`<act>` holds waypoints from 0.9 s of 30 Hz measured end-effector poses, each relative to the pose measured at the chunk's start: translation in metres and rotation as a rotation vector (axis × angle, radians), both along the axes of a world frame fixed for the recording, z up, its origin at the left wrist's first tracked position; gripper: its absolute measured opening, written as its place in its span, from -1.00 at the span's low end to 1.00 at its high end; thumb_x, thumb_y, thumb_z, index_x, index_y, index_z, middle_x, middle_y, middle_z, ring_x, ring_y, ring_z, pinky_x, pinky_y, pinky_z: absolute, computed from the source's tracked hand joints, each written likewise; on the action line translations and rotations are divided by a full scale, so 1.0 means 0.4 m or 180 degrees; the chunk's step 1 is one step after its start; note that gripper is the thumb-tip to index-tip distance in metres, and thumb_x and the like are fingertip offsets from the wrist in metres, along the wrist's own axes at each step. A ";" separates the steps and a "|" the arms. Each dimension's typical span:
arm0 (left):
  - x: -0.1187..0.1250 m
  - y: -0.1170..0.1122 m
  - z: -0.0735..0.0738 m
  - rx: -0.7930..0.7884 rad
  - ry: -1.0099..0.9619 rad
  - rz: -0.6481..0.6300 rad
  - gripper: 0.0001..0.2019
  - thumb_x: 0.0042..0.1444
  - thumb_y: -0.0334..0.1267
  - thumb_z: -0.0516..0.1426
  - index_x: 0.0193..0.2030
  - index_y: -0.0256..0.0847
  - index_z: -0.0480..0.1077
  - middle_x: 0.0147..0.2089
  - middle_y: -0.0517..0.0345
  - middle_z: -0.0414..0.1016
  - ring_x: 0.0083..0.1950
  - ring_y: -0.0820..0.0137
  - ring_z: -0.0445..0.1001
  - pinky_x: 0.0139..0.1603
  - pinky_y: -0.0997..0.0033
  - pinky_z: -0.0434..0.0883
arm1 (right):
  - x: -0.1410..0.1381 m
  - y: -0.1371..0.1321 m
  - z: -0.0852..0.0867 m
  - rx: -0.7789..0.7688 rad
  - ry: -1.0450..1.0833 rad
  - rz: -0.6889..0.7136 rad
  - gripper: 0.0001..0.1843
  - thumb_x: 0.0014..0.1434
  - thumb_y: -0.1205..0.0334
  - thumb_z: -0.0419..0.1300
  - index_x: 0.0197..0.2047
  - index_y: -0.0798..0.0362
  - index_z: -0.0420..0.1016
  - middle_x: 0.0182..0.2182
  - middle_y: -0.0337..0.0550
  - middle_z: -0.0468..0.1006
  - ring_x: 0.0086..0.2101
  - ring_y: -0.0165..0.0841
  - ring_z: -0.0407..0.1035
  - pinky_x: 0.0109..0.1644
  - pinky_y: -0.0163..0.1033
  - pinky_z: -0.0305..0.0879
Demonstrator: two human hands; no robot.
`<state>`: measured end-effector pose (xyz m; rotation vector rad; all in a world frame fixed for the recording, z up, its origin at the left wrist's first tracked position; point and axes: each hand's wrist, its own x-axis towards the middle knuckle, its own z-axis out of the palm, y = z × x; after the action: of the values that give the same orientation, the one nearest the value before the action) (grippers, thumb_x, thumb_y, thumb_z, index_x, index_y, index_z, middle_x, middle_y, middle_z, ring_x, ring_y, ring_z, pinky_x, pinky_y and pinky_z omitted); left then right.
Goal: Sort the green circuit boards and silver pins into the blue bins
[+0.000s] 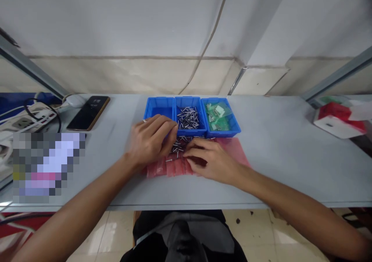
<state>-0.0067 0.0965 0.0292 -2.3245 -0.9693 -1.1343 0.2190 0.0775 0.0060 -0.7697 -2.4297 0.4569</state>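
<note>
Three blue bins stand side by side at the back of the grey table: the left bin (158,107) looks bare, the middle bin (189,118) holds several small metal pins, the right bin (221,116) holds green parts in clear bags. In front of them lie pink plastic bags (162,168) with a loose heap of metal pins (178,145) on top. My left hand (149,140) rests over the heap, fingers curled and together at the pins. My right hand (212,159) lies on the pink bags, fingers bent toward the pins. What the fingertips hold is hidden.
A dark phone (88,112) lies at the back left beside a white power strip (27,120) with black cables. A red and white box (338,118) sits at the far right. A blurred-out patch covers something at the left front. The table's front edge (186,207) is near my body.
</note>
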 end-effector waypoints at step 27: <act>0.010 -0.003 0.003 0.0011 0.0234 -0.0207 -0.96 0.16 -0.39 0.18 -0.25 -0.22 0.40 -0.31 0.20 0.55 -0.34 0.43 0.46 -0.39 0.39 0.32 | -0.013 -0.015 0.005 0.0037 0.0359 -0.0307 -0.74 0.21 0.50 0.12 -0.14 0.02 0.54 -0.15 -0.11 0.54 -0.16 -0.32 0.47 -0.05 -0.15 0.52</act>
<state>-0.0027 0.0952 0.0305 -2.3930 -0.8708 -1.0662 0.2138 0.0715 0.0080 -0.8294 -2.2783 0.4364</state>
